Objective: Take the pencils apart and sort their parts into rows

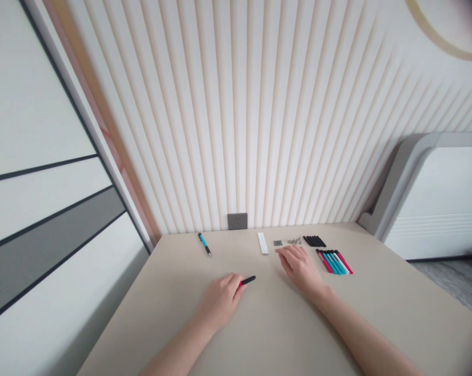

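Left hand (220, 302) lies nearest, its fingers clamped around a black-and-red pen (248, 280) on the beige bench (283, 334). Right hand (298, 270), fingers slightly apart and holding nothing, rests just beside a row of teal, red and white pens (333, 262), laid parallel so each stays separate.

Camera place: It sits on my head, so I look from above and from behind my left hand (220, 302) and my right hand (299, 270).
Direction: It faces forward and down, across the beige table (384, 308) to the ribbed wall (283, 115).
Tilt: The far table edge rises a little to the right in the picture.
Nearness: My hands are near the lens, and the wall socket (237, 221) at the far table edge is well away.
Width: The wide view also takes in the white and grey panel (43, 219) on the left.
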Motion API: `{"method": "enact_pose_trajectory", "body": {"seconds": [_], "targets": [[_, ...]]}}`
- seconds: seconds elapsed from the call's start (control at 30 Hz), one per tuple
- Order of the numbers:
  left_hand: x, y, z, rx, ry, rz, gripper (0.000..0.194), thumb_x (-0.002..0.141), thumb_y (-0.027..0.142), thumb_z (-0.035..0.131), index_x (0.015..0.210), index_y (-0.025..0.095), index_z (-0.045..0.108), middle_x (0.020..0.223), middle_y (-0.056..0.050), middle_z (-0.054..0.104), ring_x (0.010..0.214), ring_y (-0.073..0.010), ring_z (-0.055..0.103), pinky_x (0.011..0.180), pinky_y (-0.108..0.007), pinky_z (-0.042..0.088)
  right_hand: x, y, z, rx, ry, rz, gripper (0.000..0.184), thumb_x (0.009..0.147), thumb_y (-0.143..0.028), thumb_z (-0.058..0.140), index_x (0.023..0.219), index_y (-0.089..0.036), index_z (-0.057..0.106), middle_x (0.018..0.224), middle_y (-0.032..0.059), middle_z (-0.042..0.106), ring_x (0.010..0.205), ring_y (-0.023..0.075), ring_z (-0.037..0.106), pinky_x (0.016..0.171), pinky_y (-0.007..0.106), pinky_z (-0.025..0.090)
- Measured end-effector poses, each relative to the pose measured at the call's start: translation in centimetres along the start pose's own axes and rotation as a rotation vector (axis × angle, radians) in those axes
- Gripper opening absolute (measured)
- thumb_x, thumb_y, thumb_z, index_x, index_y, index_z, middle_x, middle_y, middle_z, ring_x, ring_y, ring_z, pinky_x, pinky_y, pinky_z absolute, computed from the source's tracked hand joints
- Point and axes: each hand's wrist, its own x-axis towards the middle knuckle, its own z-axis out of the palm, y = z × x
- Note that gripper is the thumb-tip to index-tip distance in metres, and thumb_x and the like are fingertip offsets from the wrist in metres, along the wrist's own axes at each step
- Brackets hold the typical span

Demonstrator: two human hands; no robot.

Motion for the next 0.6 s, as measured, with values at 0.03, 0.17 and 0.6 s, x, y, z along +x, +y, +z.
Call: {"method": "enact_pose_trajectory", "body": {"seconds": [0.03, 0.17, 0.6], "targets": [[0.0, 0.0, 0.0, 0.006, -0.008, 0.003, 0.010, 0.098, 0.023, 0.049, 0.097, 0.022, 0.059, 0.090, 0.000, 0.069, 0.077, -0.0178, 0.067, 0.064, -0.026, 0.046, -0.2, -1.5, -0.1, 0.054, -0.029, -0.070, 0.029, 0.101, -0.023, 0.041, 0.118, -0.020, 0.063, 0.108, 0.0103, 0.068, 0.099, 0.0237, 0.060, 0.086, 0.037, 0.041], [0.1, -0.1, 0.1, 0.045, -0.015, 0.036, 0.008, 0.095, 0.016, 0.053, 0.097, 0.022, 0.059, 0.088, 0.000, 0.069, 0.077, -0.0190, 0.068, 0.063, -0.026, 0.047, -0.4, -5.9, -0.2, 0.141, -0.135, -0.269, 0.028, 0.100, -0.026, 0.047, 0.124, -0.021, 0.060, 0.105, 0.0095, 0.068, 0.096, 0.0229, 0.060, 0.084, 0.037, 0.042], [0.2, -0.9, 0.9, -0.111, 0.133, 0.126, 0.018, 0.101, 0.027, 0.040, 0.101, 0.023, 0.058, 0.087, -0.001, 0.069, 0.076, -0.0176, 0.068, 0.065, -0.027, 0.048, -0.8, 7.2, -2.9, -0.227, 0.188, 0.343, 0.028, 0.098, -0.036, 0.048, 0.102, -0.018, 0.070, 0.098, 0.0099, 0.071, 0.091, 0.0258, 0.061, 0.082, 0.038, 0.042]]}}
